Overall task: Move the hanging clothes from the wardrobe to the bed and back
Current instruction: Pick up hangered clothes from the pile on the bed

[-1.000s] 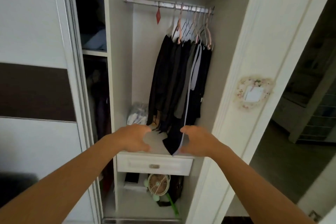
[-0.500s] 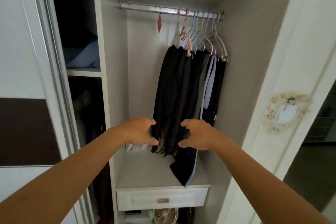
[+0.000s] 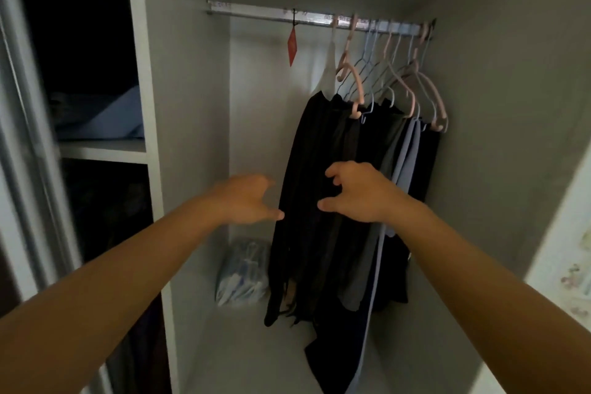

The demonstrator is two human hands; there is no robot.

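White wardrobe walls (image 3: 188, 125) fill the view, with a metal rail (image 3: 256, 13) running across at twelve o'clock and a pale shelf floor (image 3: 243, 345) down at six. Off that rail, bunched toward one o'clock, hang the clothes (image 3: 323, 201): dark trousers or skirts with one lilac-grey piece at the right edge, on pink and pale blue hangers (image 3: 393, 86). Their long axis runs straight down, hems brushing and pooling on the shelf floor. A red tag (image 3: 291, 45) dangles alone on the bare stretch of rail, and a plastic-wrapped bundle (image 3: 243, 269) sits at the foot of the clothes, just beside them at seven o'clock.

Both hands are up at mid-garment height. The left hand (image 3: 246, 198) hovers with fingers spread and loosely curved, gripping nothing, thumb tip right at the left edge of the fabric. The right hand (image 3: 358, 192) is in front of the bundle, fingers half-curled like a claw; whether it touches cloth I cannot tell, but it has not closed on anything.

So the clothes lie between the two hands, dead ahead, the hanger hooks well above at twelve to one o'clock. My read: the gather comes next, squeezing the bunch together, then a lift up to clear the hooks. The right hand looks nearer the rail end where the hangers crowd.
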